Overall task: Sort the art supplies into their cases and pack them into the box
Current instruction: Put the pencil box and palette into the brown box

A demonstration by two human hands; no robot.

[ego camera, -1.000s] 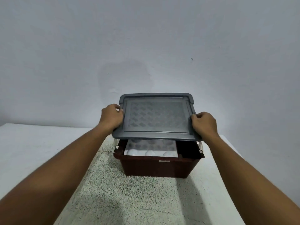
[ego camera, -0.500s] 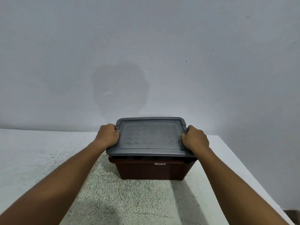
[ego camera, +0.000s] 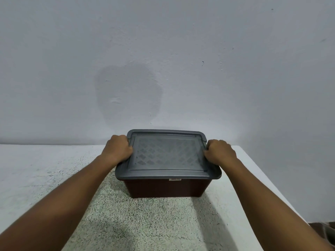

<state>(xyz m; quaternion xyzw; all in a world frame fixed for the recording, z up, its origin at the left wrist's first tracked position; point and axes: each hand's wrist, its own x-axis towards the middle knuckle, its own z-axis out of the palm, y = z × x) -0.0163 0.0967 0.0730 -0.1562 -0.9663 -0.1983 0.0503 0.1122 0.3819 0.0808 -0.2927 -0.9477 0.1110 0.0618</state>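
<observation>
A dark brown plastic box (ego camera: 166, 188) stands on the table near the wall. A grey lid (ego camera: 167, 156) with a diamond pattern lies flat on top of it and covers the whole opening. My left hand (ego camera: 117, 150) grips the lid's left edge with curled fingers. My right hand (ego camera: 220, 152) grips the lid's right edge the same way. The contents of the box are hidden under the lid.
The white table (ego camera: 36, 169) carries a speckled grey mat (ego camera: 141, 220) under the box. A plain wall rises directly behind the box. The table's right edge (ego camera: 268, 180) runs close to the box, with floor beyond it.
Both hands lowered the lid from above the open box onto its rim. The cases seen inside a second ago are now covered.
</observation>
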